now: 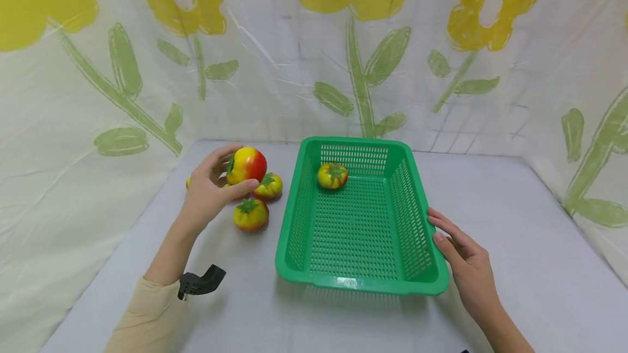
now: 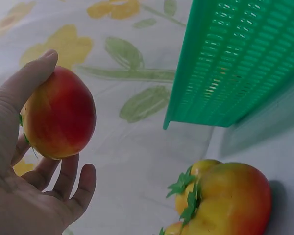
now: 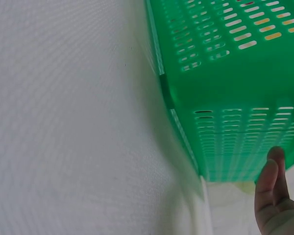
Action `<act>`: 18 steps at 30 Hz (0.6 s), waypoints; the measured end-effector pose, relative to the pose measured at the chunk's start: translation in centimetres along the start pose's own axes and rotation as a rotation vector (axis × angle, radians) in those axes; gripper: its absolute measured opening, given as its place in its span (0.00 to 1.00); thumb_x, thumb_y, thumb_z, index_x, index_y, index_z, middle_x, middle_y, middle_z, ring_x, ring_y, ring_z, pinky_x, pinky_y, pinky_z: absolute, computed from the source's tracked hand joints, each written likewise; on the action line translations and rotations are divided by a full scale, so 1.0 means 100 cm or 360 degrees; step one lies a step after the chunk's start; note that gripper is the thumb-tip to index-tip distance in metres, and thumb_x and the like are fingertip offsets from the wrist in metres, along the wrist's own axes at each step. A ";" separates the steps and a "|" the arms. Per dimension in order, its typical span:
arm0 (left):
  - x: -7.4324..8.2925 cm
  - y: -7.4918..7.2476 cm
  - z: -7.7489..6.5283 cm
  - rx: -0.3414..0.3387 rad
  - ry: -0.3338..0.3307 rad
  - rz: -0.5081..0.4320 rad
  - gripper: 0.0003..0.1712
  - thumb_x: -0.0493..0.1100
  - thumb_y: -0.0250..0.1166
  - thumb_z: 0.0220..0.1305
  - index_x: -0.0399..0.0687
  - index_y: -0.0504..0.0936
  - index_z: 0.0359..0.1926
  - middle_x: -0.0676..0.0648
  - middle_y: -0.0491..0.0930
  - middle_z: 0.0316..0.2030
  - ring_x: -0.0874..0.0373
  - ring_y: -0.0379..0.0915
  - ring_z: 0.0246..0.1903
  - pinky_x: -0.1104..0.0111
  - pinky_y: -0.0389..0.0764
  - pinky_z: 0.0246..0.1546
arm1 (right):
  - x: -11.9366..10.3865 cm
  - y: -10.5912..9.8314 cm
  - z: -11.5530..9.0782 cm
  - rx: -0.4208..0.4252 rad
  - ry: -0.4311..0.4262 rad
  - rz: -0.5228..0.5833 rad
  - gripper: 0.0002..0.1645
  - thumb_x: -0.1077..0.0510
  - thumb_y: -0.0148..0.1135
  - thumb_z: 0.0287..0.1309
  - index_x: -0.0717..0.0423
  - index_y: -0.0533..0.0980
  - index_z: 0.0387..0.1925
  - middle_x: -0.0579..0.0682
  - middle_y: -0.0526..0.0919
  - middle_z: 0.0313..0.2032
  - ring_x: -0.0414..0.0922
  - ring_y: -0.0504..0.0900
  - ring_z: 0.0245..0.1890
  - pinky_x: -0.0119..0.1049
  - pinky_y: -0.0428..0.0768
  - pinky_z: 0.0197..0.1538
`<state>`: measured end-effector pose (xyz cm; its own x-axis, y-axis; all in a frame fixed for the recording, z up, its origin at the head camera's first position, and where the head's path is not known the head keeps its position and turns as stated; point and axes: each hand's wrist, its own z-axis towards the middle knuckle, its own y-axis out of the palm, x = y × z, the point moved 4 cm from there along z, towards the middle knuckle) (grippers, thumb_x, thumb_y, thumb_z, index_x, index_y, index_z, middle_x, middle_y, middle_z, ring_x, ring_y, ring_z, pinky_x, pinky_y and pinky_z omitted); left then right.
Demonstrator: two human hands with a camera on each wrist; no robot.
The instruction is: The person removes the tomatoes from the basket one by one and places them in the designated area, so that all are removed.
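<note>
My left hand (image 1: 208, 192) holds a yellow-and-red tomato (image 1: 249, 165) above the table, between thumb and fingers. In the left wrist view, the red side of this tomato (image 2: 63, 115) faces the camera. Just beyond and below that hand lie several more tomatoes, including one nearest me (image 1: 251, 215) and one behind it (image 1: 270, 186); the hand partly hides others. My right hand (image 1: 466, 266) grips the right rim of a green plastic basket (image 1: 363, 283), thumb on the edge. Its fingertips touch the outer wall in the right wrist view. One tomato (image 1: 332, 176) sits inside the basket, at the back left.
The basket stands on a white table (image 1: 245, 309), right of the loose tomatoes. Behind the table hangs a white sheet (image 1: 265, 70) printed with yellow flowers. A black strap piece (image 1: 202, 281) sticks out from the left sleeve.
</note>
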<state>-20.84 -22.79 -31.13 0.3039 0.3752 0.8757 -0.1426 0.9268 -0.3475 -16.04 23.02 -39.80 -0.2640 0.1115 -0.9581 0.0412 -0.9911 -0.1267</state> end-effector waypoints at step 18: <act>-0.073 -0.053 -0.026 0.0184 -0.0349 0.0142 0.43 0.51 0.75 0.56 0.57 0.67 0.71 0.47 0.68 0.62 0.53 0.66 0.53 0.76 0.71 0.47 | -0.003 0.001 -0.001 0.0012 0.0022 -0.0008 0.23 0.61 0.53 0.73 0.60 0.70 0.66 0.50 0.67 0.69 0.42 0.67 0.66 0.25 0.70 0.58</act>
<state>-19.83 -30.36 -36.53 0.0756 0.4302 0.8995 -0.2703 0.8772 -0.3968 -15.84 22.94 -39.54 -0.2506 0.1177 -0.9609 0.0323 -0.9910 -0.1298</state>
